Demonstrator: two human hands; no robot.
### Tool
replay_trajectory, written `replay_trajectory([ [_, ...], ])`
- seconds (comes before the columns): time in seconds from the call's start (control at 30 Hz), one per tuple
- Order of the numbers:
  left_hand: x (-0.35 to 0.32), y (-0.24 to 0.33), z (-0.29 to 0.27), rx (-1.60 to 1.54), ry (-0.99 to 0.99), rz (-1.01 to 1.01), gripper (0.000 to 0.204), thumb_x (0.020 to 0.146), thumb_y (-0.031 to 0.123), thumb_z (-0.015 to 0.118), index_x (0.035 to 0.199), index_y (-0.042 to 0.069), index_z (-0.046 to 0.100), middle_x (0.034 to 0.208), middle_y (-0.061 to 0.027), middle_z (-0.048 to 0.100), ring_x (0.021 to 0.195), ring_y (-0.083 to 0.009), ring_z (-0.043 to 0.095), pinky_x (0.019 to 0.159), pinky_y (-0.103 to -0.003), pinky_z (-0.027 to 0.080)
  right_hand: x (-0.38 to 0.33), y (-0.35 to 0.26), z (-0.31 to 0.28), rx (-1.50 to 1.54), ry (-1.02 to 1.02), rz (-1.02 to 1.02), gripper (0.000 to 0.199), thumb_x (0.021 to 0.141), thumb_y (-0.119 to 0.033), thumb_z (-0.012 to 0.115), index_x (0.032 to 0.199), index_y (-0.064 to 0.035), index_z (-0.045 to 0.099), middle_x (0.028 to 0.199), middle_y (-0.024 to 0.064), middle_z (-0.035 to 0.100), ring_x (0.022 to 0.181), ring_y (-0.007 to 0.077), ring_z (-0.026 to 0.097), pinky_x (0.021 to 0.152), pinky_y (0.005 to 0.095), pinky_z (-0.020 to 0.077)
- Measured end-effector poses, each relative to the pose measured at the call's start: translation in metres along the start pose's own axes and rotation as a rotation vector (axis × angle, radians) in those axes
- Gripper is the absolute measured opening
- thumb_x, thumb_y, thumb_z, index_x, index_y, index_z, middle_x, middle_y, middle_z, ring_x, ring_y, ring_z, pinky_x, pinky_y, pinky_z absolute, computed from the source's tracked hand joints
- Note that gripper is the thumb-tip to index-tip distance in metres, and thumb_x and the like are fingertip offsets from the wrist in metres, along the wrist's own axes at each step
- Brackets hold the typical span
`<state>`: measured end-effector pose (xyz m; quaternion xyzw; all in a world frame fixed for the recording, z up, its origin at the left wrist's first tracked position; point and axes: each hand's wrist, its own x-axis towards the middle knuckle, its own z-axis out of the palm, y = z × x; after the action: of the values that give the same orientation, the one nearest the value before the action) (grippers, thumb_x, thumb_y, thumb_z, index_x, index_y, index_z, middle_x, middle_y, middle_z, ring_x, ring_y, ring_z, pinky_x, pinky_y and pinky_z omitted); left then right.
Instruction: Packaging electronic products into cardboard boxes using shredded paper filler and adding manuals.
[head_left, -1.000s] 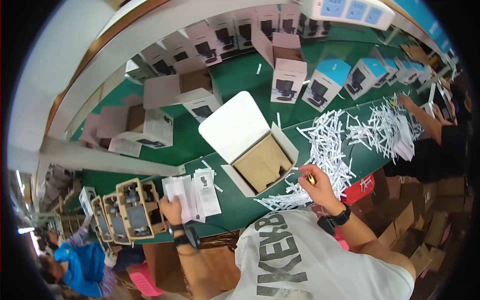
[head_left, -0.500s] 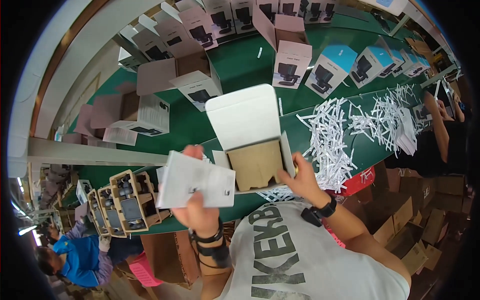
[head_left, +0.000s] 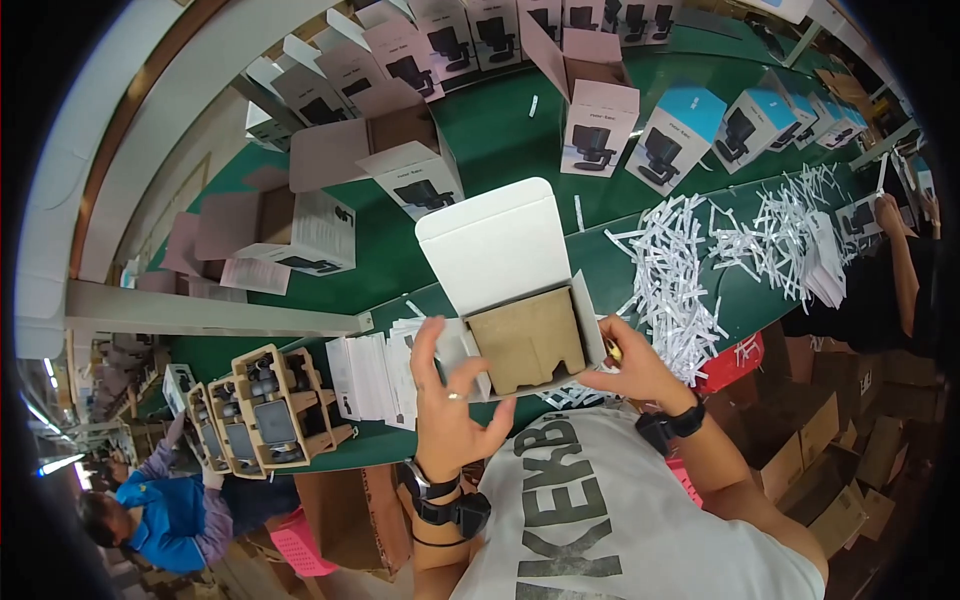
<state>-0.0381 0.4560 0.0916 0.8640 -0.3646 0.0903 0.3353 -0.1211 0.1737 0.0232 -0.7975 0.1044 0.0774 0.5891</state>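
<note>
An open white carton [head_left: 492,238] sits before me with its lid raised. A folded brown cardboard insert [head_left: 528,340] fills its inside. My left hand [head_left: 455,405] is by the carton's left wall, open and empty, fingers spread; whether it touches the wall I cannot tell. At the carton's right wall is my right hand [head_left: 642,368], curled around a small yellow thing [head_left: 614,350] whose kind is mostly hidden by the fingers. Left of my left hand, a stack of white printed booklets [head_left: 362,378] lies on the table.
Wooden trays [head_left: 275,410] with dark devices stand at the left. Shredded paper [head_left: 672,290] is heaped on the green table [head_left: 500,130] at right. Open printed boxes [head_left: 412,178] and blue-topped boxes [head_left: 660,150] line the back. People work at the left and right edges.
My left hand has let go of the white booklets it held and moved right, toward the carton. My right hand stays by the carton's right wall.
</note>
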Motion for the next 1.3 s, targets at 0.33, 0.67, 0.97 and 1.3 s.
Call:
replay_trajectory([
  [0.33,-0.051,-0.017,0.072,-0.428,0.095,-0.454,0.078,0.086,0.013,0.074,0.153,-0.007,0.04,0.161,-0.0316,0.033,0.149,-0.051,0.033,0.121,-0.054,0.031,0.021,-0.009,0.014,0.273,0.186,0.001,0.035,0.091,-0.012,0.08,0.119,-0.0041,0.062,0.095,0.0002,0.06,0.079,0.0066,0.054,0.071,0.0242,0.0469],
  [0.67,-0.006,0.023,0.076,0.178,-0.198,-0.029,0.094,0.085,0.044,0.078,0.154,-0.007,0.04,0.163,-0.0309,0.033,0.151,-0.053,0.029,0.123,-0.06,0.025,0.03,-0.027,-0.002,-0.265,0.31,-0.333,0.022,0.094,-0.014,0.076,0.112,-0.0041,0.071,0.097,0.0082,0.072,0.08,0.0201,0.07,0.07,0.0299,0.0548],
  [0.97,-0.006,0.021,0.078,0.142,-0.211,-0.036,0.093,0.085,0.041,0.079,0.154,-0.008,0.039,0.165,-0.0241,0.034,0.151,-0.0534,0.028,0.121,-0.063,0.027,0.049,-0.045,-0.007,-0.582,0.453,-0.401,0.014,0.088,-0.014,0.08,0.099,-0.007,0.075,0.091,0.0086,0.075,0.078,0.0291,0.073,0.067,0.0359,0.0576],
  [1.3,-0.006,0.022,0.077,0.154,-0.204,-0.034,0.092,0.087,0.041,0.078,0.154,-0.008,0.04,0.165,-0.0248,0.035,0.151,-0.0533,0.028,0.121,-0.063,0.027,0.043,-0.043,0.005,-0.54,0.391,-0.412,0.013,0.087,-0.015,0.081,0.096,-0.0077,0.075,0.089,0.0083,0.074,0.076,0.0291,0.073,0.065,0.0366,0.0571],
])
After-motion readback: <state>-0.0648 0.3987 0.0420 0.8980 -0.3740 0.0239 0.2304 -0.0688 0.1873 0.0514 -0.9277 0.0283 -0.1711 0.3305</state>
